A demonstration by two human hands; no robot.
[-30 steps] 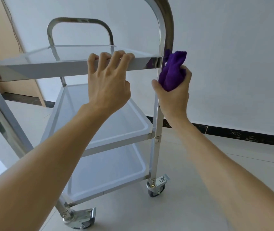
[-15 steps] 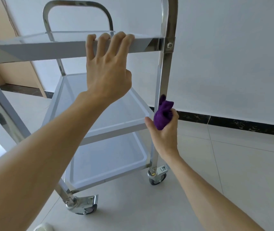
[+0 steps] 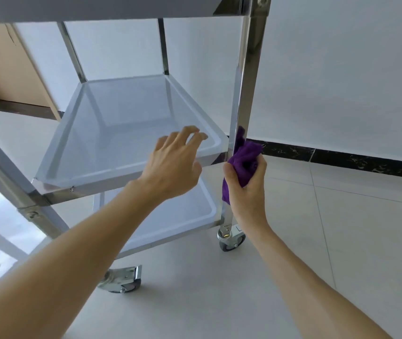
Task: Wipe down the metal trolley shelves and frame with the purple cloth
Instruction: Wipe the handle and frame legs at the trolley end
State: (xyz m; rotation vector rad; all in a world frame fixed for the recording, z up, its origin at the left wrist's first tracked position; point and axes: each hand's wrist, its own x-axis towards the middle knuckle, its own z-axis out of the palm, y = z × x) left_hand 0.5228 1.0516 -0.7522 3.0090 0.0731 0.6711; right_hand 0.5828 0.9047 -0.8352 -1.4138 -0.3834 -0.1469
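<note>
Head view: right hand (image 3: 246, 189) grips purple cloth (image 3: 245, 157) against trolley post (image 3: 244, 89); left hand (image 3: 175, 165) (fingers spread) seemingly hovers.

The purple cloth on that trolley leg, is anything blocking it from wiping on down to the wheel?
Nothing visible does. The right hand grips the purple cloth against the upright leg beside the middle shelf. Below it the leg runs bare to the caster, apart from the bottom shelf joint. The left hand hovers over the middle shelf, clear of the leg.
</note>
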